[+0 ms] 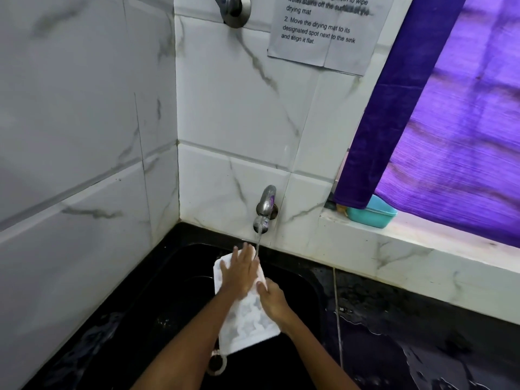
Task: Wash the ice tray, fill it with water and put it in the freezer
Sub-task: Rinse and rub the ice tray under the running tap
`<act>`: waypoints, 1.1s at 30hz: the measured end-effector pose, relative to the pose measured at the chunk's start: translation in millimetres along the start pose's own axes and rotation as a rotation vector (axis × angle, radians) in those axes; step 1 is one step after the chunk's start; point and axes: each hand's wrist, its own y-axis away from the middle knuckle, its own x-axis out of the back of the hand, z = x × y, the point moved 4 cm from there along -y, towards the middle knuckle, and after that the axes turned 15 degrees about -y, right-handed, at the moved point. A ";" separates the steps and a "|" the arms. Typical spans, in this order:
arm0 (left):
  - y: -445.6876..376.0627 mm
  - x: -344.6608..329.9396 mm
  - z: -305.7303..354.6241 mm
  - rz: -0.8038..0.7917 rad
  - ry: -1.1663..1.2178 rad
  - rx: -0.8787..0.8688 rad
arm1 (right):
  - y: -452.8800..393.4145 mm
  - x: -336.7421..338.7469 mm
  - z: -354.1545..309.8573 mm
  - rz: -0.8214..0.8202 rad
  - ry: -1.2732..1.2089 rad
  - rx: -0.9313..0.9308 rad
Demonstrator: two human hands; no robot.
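White tray: the ice tray (247, 319) is held tilted over the black sink (295, 280), far end up toward the tap, compartments facing the camera.
Left hand: the left hand (242, 273) is laid flat on the upper part of the tray, fingers spread wide and straight, palm pressed to the compartments. Nothing is gripped by it.
Right hand: the right hand (271, 298) is closed on the tray's right long edge, thumb on top, other fingers hidden behind the tray. The tray is carried by this hand.
Forearms: both are bare and enter from the bottom edge, converging on the tray.
Water: a thin stream (257, 246) is seen running from the tap and landing just beside the left fingertips, at the tray's top end.
Tap: a metal tap (266, 205) is mounted on the white marbled tile wall (233, 114), directly above the sink's back rim.
Drain: a pale ring (216, 361) is visible in the sink bottom, partly hidden by the tray's lower corner.
Counter: the dark counter (422, 333) right of the sink is wet, with puddles showing.
Sill: a teal plastic tub (371, 212) is set on the pale ledge, partly covered by a purple curtain (450, 122).
Notice: a printed paper sheet (323, 29) is stuck to the wall above; drying-mat instructions are legible.
Upper fitting: a second metal fitting (233, 8) is cut off by the top edge.
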 end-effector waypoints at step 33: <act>21.9 -15.5 -39.1 -0.087 1.244 0.665 | -36.4 -42.0 -63.9 0.238 -0.501 -0.057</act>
